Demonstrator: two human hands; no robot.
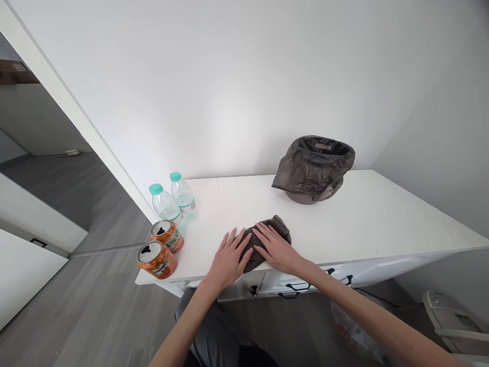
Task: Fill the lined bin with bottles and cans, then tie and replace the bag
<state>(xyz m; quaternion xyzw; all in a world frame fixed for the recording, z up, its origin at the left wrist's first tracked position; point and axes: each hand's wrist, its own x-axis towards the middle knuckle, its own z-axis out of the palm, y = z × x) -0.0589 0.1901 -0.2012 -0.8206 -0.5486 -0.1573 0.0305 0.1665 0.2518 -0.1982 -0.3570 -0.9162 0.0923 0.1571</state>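
A folded black plastic bag (280,225) lies flat near the front edge of the white cabinet top (229,204). Both palms press down on it. My left hand (228,256) rests on its left part with fingers stretched out and spread. On its right part lies my right hand (277,248), also flat, its fingers apart. Between the two hands a strip of dark plastic shows; the rest of the bag is covered. Behind and to the right stands a small trash bin (303,198), lined with a black trash bag (315,165) folded over its rim.
Two opened orange soda cans, one nearer (157,260) and one behind (167,235), stand at the left edge. Beyond them are two clear plastic bottles (167,204) with teal caps. Drawer handles (298,287) stick out below the front edge. A white wall (229,102) rises behind.
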